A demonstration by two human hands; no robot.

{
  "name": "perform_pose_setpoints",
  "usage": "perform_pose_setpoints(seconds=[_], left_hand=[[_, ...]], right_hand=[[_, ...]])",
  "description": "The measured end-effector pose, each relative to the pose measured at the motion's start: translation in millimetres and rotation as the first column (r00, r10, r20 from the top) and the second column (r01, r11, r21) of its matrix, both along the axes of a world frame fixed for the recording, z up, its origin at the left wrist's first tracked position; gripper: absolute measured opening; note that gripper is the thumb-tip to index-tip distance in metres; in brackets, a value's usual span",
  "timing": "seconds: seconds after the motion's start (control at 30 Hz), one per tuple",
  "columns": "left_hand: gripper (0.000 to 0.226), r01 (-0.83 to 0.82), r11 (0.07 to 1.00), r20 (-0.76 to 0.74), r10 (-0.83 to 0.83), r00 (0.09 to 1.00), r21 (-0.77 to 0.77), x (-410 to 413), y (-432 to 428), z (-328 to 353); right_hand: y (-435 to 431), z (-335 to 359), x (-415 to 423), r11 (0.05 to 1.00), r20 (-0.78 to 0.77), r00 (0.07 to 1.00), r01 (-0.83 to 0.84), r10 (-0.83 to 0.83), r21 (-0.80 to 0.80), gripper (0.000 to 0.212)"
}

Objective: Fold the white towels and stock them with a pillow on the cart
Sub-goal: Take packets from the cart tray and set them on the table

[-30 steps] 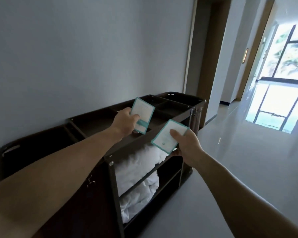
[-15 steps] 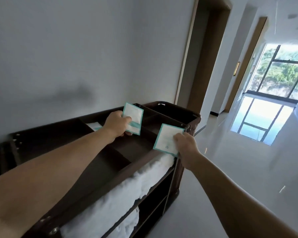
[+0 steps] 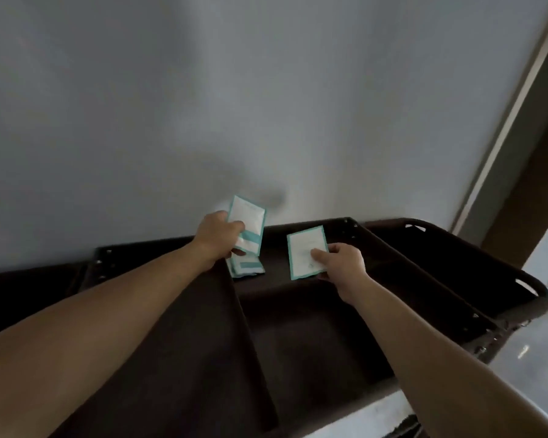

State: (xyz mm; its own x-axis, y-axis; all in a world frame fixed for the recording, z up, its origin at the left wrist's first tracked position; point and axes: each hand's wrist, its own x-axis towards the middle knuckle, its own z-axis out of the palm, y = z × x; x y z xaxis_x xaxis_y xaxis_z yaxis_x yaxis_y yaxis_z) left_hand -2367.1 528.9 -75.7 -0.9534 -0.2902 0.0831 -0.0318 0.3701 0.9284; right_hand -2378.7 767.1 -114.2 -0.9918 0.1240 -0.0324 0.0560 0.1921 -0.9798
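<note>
Although the task concerns towels and a pillow, neither hand holds linen at this moment, and progress can be judged only in part: white fabric (image 3: 374,417) shows as a narrow strip below the near rim of the cart (image 3: 298,339), apparently on a lower shelf, so some stocking seems done. Whether it is folded towel or pillow cannot be told, nor how many towels remain to fold. Position of that fabric: well below both hands and nearer the camera, touched by neither. Left hand (image 3: 217,233): fingers curled round an upright white sachet with teal border (image 3: 249,221), held above the far-left corner of the middle compartment. Right hand (image 3: 339,262): thumb pressed on the face of a second sachet (image 3: 304,248), fingers beneath, a pinch; held just above the same compartment. Lying sachets (image 3: 249,268): one or two of the same pattern on the compartment floor directly under the left hand, against the divider (image 3: 244,327). Cart: dark brown, top tray split into compartments, standing against a grey wall (image 3: 203,105), door frame (image 3: 503,137) at right. Step in hand, as judged: adding small supplies to the top tray, with both held sachets not yet set down.
</note>
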Motion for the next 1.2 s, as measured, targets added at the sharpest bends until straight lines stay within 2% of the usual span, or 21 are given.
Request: perform_pose_setpoints(seconds=[0.13, 0.27, 0.4, 0.5, 0.6, 0.73, 1.0, 1.07, 1.1, 1.17, 1.2], left_hand=[[0.005, -0.179, 0.984, 0.006, 0.179, 0.984, -0.025, -13.0, -16.6, -0.1], [0.007, -0.314, 0.949, 0.017, 0.315, 0.949, -0.027, -17.8, -22.1, 1.6], [0.007, -0.403, 0.912, 0.048, 0.407, 0.912, -0.081, -14.7, -27.9, -11.8], [0.008, -0.44, 0.891, 0.057, 0.448, 0.892, -0.109, -15.3, -33.0, -19.0], [0.008, -0.431, 0.891, 0.048, 0.441, 0.896, -0.144, -20.9, -31.6, -18.9], [0.008, -0.41, 0.9, 0.038, 0.419, 0.907, -0.152, -30.7, -26.8, -19.2], [0.012, -0.334, 0.933, 0.085, 0.347, 0.934, -0.136, -42.3, -20.1, -25.2], [0.014, -0.319, 0.939, 0.1, 0.332, 0.938, -0.126, -44.4, -17.3, -24.2], [0.015, -0.304, 0.946, 0.111, 0.316, 0.942, -0.113, -45.4, -16.3, -23.6], [0.016, -0.282, 0.958, 0.128, 0.286, 0.949, -0.049, -48.8, -13.4, -22.4], [0.016, -0.278, 0.961, 0.133, 0.276, 0.952, -0.005, -50.9, -11.5, -22.4]], right_hand=[[-26.5, -13.4, -68.1, 0.985, 0.116, 0.982, -0.16, 0.152, 0.065, 0.016], [-54.1, -35.1, -129.4, 0.954, 0.21, 0.95, -0.262, 0.229, 0.143, 0.021], [-80.4, -66.0, -165.8, 0.94, 0.303, 0.911, -0.324, 0.28, 0.104, 0.021], [-86.5, -83.2, -177.5, 0.906, 0.358, 0.888, -0.374, 0.289, 0.196, 0.026], [-87.3, -84.2, -179.4, 0.797, 0.365, 0.88, -0.446, 0.305, 0.408, 0.03], [-92.7, -74.2, -172.6, 0.527, 0.379, 0.87, -0.492, 0.315, 0.693, 0.034], [-102.7, -69.2, -161.7, 0.369, 0.28, 0.92, -0.37, 0.274, 0.853, 0.04], [-101.6, -64.8, -161.9, 0.389, 0.218, 0.931, -0.324, 0.291, 0.862, 0.039], [-101.2, -62.2, -163.2, 0.43, 0.183, 0.933, -0.309, 0.31, 0.848, 0.039], [-102.9, -50.4, -165.5, 0.588, 0.129, 0.92, -0.339, 0.369, 0.734, 0.045], [-104.3, -42.9, -166.2, 0.707, 0.118, 0.906, -0.393, 0.405, 0.588, 0.049]])
